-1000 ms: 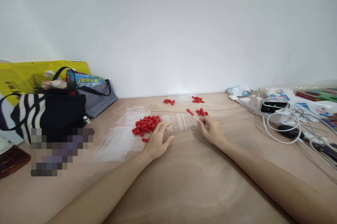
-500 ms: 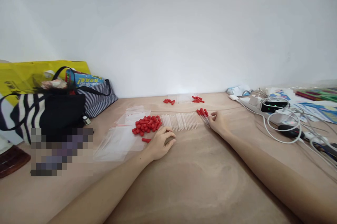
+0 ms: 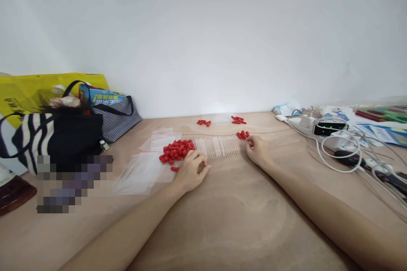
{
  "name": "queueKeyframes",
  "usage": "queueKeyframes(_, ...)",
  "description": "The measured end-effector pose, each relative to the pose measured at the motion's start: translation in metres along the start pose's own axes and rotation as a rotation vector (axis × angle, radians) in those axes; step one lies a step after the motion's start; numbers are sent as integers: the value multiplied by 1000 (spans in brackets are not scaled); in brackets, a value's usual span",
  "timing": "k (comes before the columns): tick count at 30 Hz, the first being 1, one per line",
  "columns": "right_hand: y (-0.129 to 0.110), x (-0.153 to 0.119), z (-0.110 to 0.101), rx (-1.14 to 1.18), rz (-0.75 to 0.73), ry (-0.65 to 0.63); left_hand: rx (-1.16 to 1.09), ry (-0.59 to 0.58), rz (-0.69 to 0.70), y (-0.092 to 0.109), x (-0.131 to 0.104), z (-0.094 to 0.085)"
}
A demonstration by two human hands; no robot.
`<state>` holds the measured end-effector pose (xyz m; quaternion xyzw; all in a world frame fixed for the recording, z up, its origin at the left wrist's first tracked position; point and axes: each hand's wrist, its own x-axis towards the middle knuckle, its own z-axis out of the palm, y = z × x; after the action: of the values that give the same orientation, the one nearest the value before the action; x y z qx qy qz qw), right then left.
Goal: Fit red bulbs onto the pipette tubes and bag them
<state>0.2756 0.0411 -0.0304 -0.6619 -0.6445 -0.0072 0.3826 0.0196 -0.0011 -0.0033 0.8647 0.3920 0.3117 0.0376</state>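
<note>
My left hand [image 3: 192, 172] rests on the table beside a pile of red rubber bulbs [image 3: 174, 151], its fingers loosely bent and the thumb apart from them. One loose red bulb [image 3: 174, 169] lies against that hand's left side. A row of thin clear tubes [image 3: 216, 147] is laid out between my two hands. At the right end of the row lie a few droppers with red bulbs [image 3: 243, 135]. My right hand [image 3: 259, 151] is closed at their tubes, thumb and forefinger pinched together. Whatever sits between those fingertips is hidden.
Clear zip bags [image 3: 143, 169] lie left of the bulb pile. Against the wall, more tubes [image 3: 221, 119] lie between two small groups of red bulbs. Bags [image 3: 70, 139] crowd the left side; a power strip [image 3: 299, 126] with tangled cables occupies the right.
My right hand has shifted left, and its fingertips now cover the tubes of the red-bulbed droppers. The left hand has barely moved.
</note>
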Motion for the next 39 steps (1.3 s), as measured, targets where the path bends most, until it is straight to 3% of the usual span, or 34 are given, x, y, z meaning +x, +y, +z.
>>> queueKeyframes(4,-27,3,4,-204,38,-175,80,65,-20,-1,2,-5)
queueKeyframes(8,-43,14,8,-296,161,-295,152,29,16,-5,1,-32)
queueKeyframes(12,-45,24,15,-287,189,-325,136,-167,109,-19,-10,-69)
queueKeyframes(17,-44,28,22,-275,199,-333,134,-423,-20,-40,-21,-86)
queueKeyframes(21,-44,28,24,-256,187,-333,103,-471,-78,-47,-20,-80)
queueKeyframes(27,-47,27,14,-201,138,-310,-26,-300,-103,-29,-19,-65)
queueKeyframes(35,-49,-16,-2,39,-193,-284,-261,-140,-38,7,-20,-29)
queueKeyframes(39,-41,-40,-2,200,-379,-271,-369,-97,-183,7,-11,-7)
